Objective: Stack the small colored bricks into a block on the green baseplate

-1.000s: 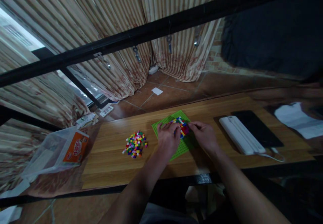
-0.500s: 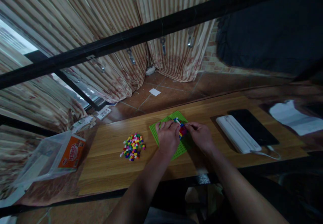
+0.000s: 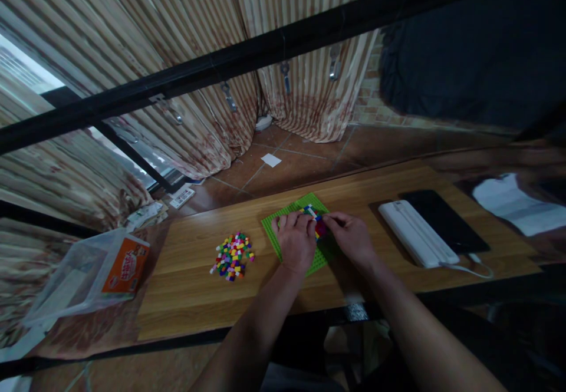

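Observation:
A green studded baseplate (image 3: 316,261) lies on the wooden board, bearing a patch of small coloured building bricks (image 3: 319,227) in blue, red, yellow, white and purple. My left hand (image 3: 295,240) rests over the baseplate's left part, fingers bent and slightly apart, fingertips at the patch's left side and hiding some of it. At the patch's right edge is my right hand (image 3: 352,236), thumb and forefinger pinched together; whatever is between them is too small to make out. Left of the baseplate sits a loose pile of small coloured bricks (image 3: 233,255).
A white power bank (image 3: 418,234) with a cable lies beside a black phone-like slab (image 3: 446,221) on the wooden board (image 3: 186,286). Left of it stands a clear plastic box (image 3: 84,274) with an orange label. White paper (image 3: 517,203) lies at right. A black bar (image 3: 247,56) crosses beyond the board.
The whole view has shifted slightly, so things appear a little further left than a second ago. Both hands stay at the brick patch, with only small finger movements.

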Tool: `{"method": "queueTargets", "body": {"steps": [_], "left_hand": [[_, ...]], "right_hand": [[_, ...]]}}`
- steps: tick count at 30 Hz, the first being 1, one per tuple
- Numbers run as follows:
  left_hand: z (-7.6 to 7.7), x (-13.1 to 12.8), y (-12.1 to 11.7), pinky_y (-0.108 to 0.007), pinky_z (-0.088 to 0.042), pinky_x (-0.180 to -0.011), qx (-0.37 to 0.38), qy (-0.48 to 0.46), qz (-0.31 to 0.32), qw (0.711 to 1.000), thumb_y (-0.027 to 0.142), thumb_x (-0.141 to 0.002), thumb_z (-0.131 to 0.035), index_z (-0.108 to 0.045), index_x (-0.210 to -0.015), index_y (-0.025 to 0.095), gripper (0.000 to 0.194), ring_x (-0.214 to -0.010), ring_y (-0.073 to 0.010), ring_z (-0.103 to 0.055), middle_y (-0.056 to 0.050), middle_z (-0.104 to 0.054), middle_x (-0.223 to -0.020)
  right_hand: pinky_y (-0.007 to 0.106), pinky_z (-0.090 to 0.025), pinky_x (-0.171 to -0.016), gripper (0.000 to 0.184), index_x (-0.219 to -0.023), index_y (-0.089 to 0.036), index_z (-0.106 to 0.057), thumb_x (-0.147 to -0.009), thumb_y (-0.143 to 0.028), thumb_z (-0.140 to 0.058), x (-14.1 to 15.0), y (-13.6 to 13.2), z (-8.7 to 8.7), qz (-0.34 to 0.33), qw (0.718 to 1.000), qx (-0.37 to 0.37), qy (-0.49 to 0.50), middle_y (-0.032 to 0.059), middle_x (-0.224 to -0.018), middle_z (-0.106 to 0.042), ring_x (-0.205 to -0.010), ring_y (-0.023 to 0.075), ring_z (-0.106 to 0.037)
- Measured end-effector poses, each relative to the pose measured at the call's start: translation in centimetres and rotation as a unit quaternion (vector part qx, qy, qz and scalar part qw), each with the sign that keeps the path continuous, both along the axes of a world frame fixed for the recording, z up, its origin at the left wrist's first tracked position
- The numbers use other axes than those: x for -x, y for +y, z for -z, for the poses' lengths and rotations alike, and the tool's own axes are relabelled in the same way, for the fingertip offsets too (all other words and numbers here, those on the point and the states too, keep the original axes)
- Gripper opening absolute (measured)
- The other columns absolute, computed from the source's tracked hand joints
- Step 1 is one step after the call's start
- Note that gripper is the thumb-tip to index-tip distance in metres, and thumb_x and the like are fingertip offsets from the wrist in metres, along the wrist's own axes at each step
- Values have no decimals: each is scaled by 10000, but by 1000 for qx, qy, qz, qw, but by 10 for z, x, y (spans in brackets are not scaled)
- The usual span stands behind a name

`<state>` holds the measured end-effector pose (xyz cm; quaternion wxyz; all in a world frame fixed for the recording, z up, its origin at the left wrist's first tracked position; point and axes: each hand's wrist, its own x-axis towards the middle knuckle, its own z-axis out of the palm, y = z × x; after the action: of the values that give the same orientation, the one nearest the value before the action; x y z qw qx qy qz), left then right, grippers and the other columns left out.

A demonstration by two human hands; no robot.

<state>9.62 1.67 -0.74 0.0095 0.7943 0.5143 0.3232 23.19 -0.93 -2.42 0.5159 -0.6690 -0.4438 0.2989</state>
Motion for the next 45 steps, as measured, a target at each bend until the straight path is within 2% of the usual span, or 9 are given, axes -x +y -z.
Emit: {"method": "queueTargets", "body": {"steps": [6, 11, 23, 32, 39, 45], "left_hand": [[-1, 0, -1, -439, -356, -942, -5, 6, -2, 1000, 308, -900, -633, -706, -911, 249, 95, -955, -232, -575, -34, -712, -990], [1, 1, 0, -437, -353, -939, -8, 12, 2, 1000, 295, -885, -650, -697, -921, 247, 76, -965, -238, -567, -33, -708, -1001], [0, 1, 0, -432, -343, -927, -9, 13, 23, 1000, 294, -915, -609, -693, -855, 255, 110, -920, -224, -554, -26, -703, -932], [1, 3, -3, -427, -350, -957, -11, 36, 51, 998, 241, -933, -550, -685, -856, 243, 155, -924, -214, -546, -27, -696, -954], [-1, 4, -2, -438, -360, -954, -13, 64, 76, 995, 230, -935, -528, -676, -862, 232, 165, -946, -227, -549, -48, -682, -953], [-6, 9, -4, -490, -320, -1028, 9, 83, 95, 992, 259, -958, -499, -685, -921, 236, 191, -980, -233, -557, -46, -684, -962]], "right_hand": [[373, -510, -847, 329, -929, -193, -740, -762, -454, -629, 7, 3, 3, -3, 999, -20, 40, 74, -945, -763, -868, 220, -686], [364, -523, -783, 298, -895, -197, -742, -730, -418, -630, 9, 8, 3, 6, 999, 6, 54, 64, -874, -762, -800, 213, -683], [355, -508, -769, 302, -855, -191, -741, -685, -431, -669, 8, 10, 2, -3, 996, 2, 90, 52, -844, -756, -763, 207, -673], [371, -512, -809, 312, -935, -193, -743, -782, -425, -604, 8, 6, -1, -7, 1000, 5, -18, 67, -904, -759, -796, 211, -675], [378, -520, -824, 313, -959, -192, -748, -798, -408, -589, 12, 5, -1, 3, 999, 2, -44, 78, -935, -760, -823, 223, -681], [386, -515, -858, 333, -972, -182, -749, -809, -416, -578, 11, 5, 0, -5, 998, 2, -55, 94, -983, -758, -874, 232, -689]]}}
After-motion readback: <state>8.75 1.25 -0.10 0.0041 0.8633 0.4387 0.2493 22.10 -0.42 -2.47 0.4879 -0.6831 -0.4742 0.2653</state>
